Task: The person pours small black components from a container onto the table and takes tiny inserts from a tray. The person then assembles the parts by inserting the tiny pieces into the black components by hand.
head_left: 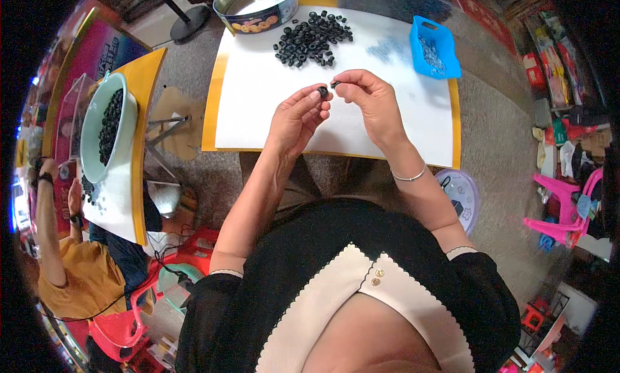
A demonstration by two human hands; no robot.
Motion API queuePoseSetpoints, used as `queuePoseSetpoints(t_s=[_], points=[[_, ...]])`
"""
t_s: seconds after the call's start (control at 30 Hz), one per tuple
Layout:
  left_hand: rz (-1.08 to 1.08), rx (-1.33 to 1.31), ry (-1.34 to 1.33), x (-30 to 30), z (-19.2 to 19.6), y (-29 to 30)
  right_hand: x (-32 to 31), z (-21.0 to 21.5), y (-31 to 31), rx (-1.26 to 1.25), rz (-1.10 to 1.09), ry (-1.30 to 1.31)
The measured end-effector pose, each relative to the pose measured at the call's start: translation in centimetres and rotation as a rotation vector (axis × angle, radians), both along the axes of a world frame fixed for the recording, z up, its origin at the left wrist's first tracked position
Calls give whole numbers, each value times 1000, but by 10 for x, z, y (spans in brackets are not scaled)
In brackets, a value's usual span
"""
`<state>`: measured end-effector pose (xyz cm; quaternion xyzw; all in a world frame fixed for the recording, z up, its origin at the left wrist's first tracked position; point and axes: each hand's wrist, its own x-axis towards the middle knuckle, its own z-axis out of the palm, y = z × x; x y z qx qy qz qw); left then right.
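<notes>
Above the near half of the white tabletop (271,111), my two hands are close together. The fingers of my left hand (294,120) are closed on a small round black part (323,91). My right hand (376,105) pinches a tiny dark piece (334,84) just beside it; its exact kind is too small to make out. Beyond my hands lies a loose heap of small black parts (312,40). At the right of the table, a blue scoop-shaped tray (418,55) holds many tiny clear pieces (431,55).
A round metal tin (289,10) stands at the far left of the table. On a second table to the left, a pale green basin (94,169) holds more black parts. A person in an orange shirt (84,276) sits there. Pink plastic stools (562,208) stand at right.
</notes>
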<state>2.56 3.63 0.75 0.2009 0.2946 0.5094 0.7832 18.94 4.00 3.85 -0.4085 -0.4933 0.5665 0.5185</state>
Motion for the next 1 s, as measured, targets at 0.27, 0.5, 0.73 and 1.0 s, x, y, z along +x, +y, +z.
queuePoseSetpoints(t_s=[0.27,0.5,0.73,1.0], points=[[5,24,87,4,19,-10,-4,6,-13,54,12,20],[-3,71,149,0,25,-14,-6,4,-18,243,-68,-214],[2,99,224,-1,30,-15,-7,10,-21,498,-169,-434],[-30,84,221,0,34,-15,-5,11,-20,680,-177,-517]])
